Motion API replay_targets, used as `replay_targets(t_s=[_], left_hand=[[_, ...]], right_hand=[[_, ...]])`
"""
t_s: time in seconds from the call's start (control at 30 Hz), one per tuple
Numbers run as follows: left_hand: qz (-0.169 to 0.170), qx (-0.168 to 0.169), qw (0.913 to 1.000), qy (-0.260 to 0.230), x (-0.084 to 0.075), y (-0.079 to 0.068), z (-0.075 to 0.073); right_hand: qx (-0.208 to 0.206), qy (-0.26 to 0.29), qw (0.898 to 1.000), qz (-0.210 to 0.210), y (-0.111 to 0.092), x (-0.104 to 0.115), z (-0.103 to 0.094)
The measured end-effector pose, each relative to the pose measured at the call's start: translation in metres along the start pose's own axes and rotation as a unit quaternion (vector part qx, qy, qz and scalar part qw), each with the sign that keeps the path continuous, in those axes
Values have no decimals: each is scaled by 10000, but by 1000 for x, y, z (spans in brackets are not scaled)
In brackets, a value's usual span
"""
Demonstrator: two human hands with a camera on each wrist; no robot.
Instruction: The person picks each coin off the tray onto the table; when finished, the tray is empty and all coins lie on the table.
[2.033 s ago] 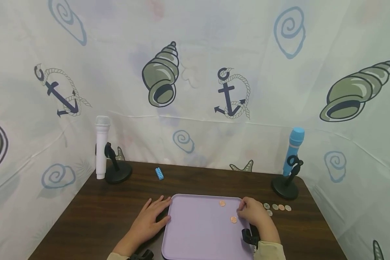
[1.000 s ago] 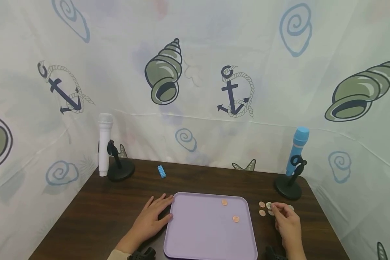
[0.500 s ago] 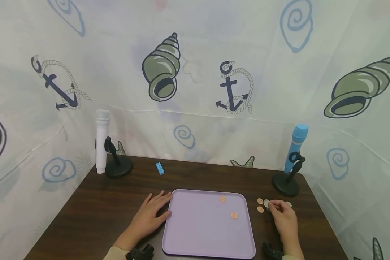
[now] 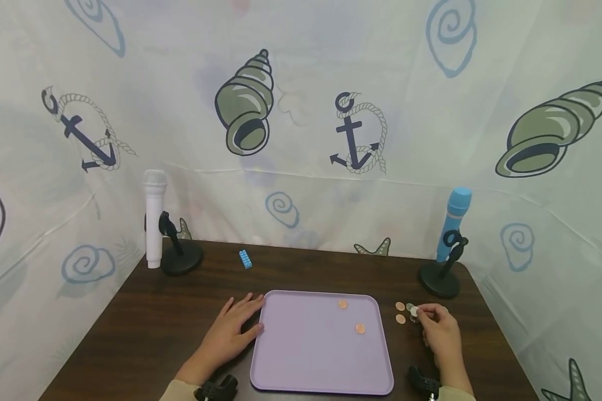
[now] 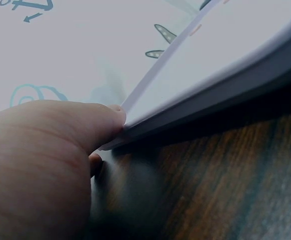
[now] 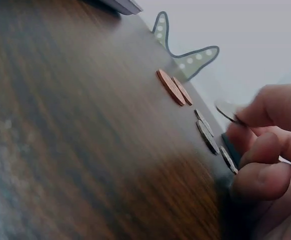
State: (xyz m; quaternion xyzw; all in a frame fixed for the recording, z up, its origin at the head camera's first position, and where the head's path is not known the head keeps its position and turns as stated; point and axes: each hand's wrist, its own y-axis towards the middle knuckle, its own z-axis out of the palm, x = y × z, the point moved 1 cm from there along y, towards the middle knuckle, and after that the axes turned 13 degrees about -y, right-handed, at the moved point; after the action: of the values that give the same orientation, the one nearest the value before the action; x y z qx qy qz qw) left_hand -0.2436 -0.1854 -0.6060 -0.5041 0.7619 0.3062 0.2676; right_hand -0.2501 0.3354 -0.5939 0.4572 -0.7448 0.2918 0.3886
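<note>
A lilac tray (image 4: 321,362) lies on the table, bearing two copper coins (image 4: 360,328). My left hand (image 4: 228,334) rests at its left side, fingers spread; in the left wrist view the thumb (image 5: 93,120) touches the tray's rim. To the right of the tray, my right hand (image 4: 441,334) pinches a silver coin (image 6: 226,110) between thumb and forefinger. That coin is tilted and raised off the table in the right wrist view. Below it lie a few silver coins (image 6: 207,137), beside two copper coins (image 6: 171,88). My right hand may cover further coins in the head view.
A white microphone (image 4: 154,223) with a black stand (image 4: 181,259) is at the back left. A blue microphone (image 4: 451,220) with another black stand (image 4: 438,281) is at the back right. A blue toy brick (image 4: 245,259) lies behind the tray. A patterned cloth (image 4: 301,139) hangs beyond the table.
My right hand has left the tray's right edge, moved right to the loose coins and lifted a silver one. My left hand has stayed at the tray's left side.
</note>
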Motion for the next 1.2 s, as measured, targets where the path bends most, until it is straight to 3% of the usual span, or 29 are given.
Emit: replay_targets(t_s=[0.27,0.53,0.93,1.07,1.2], left_hand=[[32,-18,10000,-3,-2,0,-2],[8,-17,9999,106,-4,-1,-3],[144,-177,9997,7,-3,0,0],[89,-106,9999,30,-3,0,1],[50,-53,9999,100,-3,0,1]], right_hand=[[-673,-617,9955,234,1,-6,-11],[-324,-725,9961,393,5,-9,-22],[-320,-1197,9919,270,8,-10,-20],[-263,-901,9949,363,8,-13,-20],[-274,-76,9982,529,8,-15,-21]])
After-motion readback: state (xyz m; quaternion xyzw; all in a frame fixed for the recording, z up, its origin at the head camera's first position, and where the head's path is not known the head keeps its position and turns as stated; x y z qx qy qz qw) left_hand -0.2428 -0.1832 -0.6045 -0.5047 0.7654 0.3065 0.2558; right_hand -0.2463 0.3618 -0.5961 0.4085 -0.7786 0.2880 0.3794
